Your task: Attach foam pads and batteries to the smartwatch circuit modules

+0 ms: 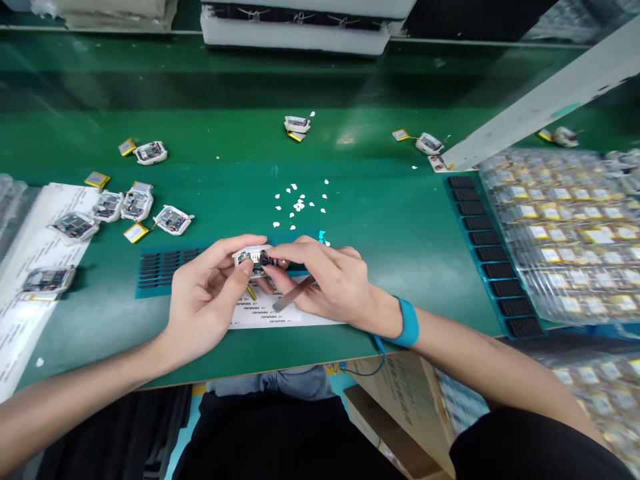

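Near the front of the green bench, my left hand [205,293] grips a small white device housing [256,256] with its circuit board exposed, thumb across its near side. My right hand [325,280] pinches at the housing's right end, where a small dark part [265,259] shows between the fingertips. A grey metal strip-like tool [294,295] is tucked in the same right hand, pointing down and left. Below the housing hangs a yellow-edged battery [251,292]. Printed white paper [270,317] lies underneath. A blue band circles my right wrist.
Small white stickers [299,205] lie scattered beyond my hands. Several open housings with batteries [137,202] sit at left, others along the back. Black strips on a blue sheet [487,253] and a clear tray of batteries [565,233] occupy the right. A white post [545,100] rises there.
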A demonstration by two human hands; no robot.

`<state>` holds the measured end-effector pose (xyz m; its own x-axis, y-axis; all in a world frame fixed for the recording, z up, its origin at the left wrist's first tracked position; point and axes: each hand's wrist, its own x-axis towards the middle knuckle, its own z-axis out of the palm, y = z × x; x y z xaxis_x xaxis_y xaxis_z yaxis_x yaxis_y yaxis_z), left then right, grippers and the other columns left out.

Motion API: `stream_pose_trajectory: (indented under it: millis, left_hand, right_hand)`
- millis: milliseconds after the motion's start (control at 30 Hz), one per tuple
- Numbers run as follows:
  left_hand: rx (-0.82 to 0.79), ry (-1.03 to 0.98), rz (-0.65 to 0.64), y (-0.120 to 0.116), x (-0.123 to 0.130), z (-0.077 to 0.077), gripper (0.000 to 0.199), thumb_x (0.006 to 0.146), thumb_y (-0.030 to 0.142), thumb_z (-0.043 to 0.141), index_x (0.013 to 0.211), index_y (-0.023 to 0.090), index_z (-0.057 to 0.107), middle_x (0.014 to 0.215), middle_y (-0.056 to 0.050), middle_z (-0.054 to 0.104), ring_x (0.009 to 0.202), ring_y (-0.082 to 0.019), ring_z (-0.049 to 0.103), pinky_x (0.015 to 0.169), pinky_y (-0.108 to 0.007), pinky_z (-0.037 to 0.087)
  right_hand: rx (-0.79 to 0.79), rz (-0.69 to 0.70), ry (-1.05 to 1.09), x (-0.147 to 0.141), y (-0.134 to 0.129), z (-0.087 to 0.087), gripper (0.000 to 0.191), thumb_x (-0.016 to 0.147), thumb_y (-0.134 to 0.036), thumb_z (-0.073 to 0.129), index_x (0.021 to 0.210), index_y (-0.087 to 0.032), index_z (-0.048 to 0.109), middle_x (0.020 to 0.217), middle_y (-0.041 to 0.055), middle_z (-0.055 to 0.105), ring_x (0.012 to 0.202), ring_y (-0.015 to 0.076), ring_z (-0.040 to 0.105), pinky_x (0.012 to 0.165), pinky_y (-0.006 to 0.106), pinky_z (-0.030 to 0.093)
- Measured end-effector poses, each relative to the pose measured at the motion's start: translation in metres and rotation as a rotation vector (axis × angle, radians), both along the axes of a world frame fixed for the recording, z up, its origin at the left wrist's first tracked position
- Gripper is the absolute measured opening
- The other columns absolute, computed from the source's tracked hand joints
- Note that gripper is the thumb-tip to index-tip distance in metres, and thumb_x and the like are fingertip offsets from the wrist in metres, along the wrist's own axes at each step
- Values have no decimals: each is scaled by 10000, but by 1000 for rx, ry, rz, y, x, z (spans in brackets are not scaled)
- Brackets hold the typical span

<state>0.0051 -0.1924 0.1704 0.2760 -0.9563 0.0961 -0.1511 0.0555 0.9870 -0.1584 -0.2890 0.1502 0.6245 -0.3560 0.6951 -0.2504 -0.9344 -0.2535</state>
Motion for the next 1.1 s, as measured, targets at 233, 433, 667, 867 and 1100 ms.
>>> stream_pose_trajectory:
  millis: [233, 433, 667, 867, 1100]
  left_hand:
    - [-63, -151, -10, 15, -3, 0, 298, 946, 140, 617, 1224, 217, 690, 936, -14, 772, 677, -87, 692, 572, -162, 526]
    - [-40, -175, -3, 7, -1, 2, 222, 937, 159, 618, 1148, 179, 682, 828, -22, 757, 640, -121, 707, 561, -206, 551]
    - [-12, -34, 12, -4, 3, 12, 96, 855, 162, 700, 927, 184, 642, 607, 34, 680, 435, -132, 654, 407, -218, 498]
    - [46, -9, -21, 0, 0, 7, 100, 881, 197, 682, 976, 168, 675, 606, 24, 691, 457, -133, 660, 437, -228, 491]
    - [31, -23, -36, -1, 0, 7, 88, 900, 183, 656, 978, 179, 696, 624, 21, 700, 498, -119, 666, 473, -206, 527]
  right_hand:
    - [-165, 104, -27, -5, 0, 1, 92, 930, -138, 590, 1009, -184, 605, 803, -61, 729, 600, 48, 640, 469, 219, 434]
    - [-95, 108, -21, -2, -6, -4, 78, 922, -139, 623, 995, -167, 621, 776, -57, 723, 593, 60, 635, 483, 229, 428]
    - [-17, 170, -72, -2, -19, -3, 25, 986, -213, 607, 997, -193, 596, 794, -85, 720, 606, 22, 629, 498, 180, 394]
    - [-85, 231, 33, -7, -21, 0, 82, 989, -256, 603, 1041, -192, 595, 896, -49, 718, 689, 40, 664, 497, 187, 397]
    - [-90, 291, 13, -8, -21, 2, 280, 980, -434, 612, 1061, -166, 618, 908, -12, 717, 706, 61, 670, 499, 209, 412]
